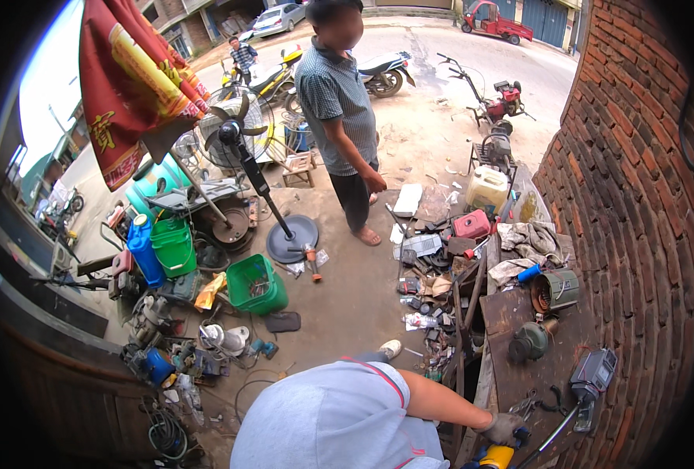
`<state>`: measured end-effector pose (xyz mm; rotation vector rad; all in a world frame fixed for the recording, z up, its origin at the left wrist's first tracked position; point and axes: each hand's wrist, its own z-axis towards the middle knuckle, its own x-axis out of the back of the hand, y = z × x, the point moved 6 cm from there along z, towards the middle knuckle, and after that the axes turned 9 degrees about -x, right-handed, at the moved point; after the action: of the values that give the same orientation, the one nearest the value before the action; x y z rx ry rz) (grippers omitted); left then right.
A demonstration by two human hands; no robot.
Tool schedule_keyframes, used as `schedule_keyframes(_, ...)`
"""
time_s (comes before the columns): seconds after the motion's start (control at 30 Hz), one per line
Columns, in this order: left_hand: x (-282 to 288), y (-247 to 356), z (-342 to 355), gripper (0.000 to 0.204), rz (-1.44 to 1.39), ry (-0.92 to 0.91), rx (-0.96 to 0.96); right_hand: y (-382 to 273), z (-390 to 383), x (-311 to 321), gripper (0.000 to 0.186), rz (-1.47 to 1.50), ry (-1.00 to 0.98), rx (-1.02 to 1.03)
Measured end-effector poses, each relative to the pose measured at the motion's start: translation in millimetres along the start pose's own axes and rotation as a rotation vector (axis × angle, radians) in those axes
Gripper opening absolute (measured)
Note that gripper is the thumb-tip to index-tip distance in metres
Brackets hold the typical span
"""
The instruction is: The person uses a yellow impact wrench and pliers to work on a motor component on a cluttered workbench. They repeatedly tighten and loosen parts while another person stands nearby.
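Has gloved right hand (503, 431) at yellow item (497, 456), near end of table (511, 324); cannot tell if gripping. Could bump grey long-shafted tool (595, 372) if swinging sideways, given tight spacing.

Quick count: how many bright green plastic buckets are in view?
2. The rear bright green plastic bucket stands just right of the tall blue plastic jug; the front bright green plastic bucket stands nearer the camera. Others may be hidden by clutter.
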<state>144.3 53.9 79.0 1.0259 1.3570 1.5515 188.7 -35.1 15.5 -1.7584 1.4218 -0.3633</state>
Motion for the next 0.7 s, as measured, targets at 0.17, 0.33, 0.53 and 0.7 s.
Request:
schedule_keyframes(0.17, -2.4, -4.8, 6.9, 0.034, -0.006, 0.012, 0.022, 1.8, 3.0, -5.5, 0.049, 0.004, 0.026, 0.027)
schedule_keyframes(0.33, 4.0, 5.0, 4.0, 0.039, 0.143, 0.050, 0.080, 3.3, 4.0, -5.9, 0.049, -0.001, 0.053, 0.062)
schedule_keyframes(0.53, 11.6, 12.3, 6.7, 0.045, 0.293, 0.039, 0.059, 1.2, 5.5, -5.2, 0.049, -0.008, 0.074, 0.101)
schedule_keyframes(0.7, 13.7, 16.1, 13.9, 0.040, 0.152, -0.181, 0.054, -3.5, 8.0, -1.2, 0.049, -0.001, 0.095, 0.141)
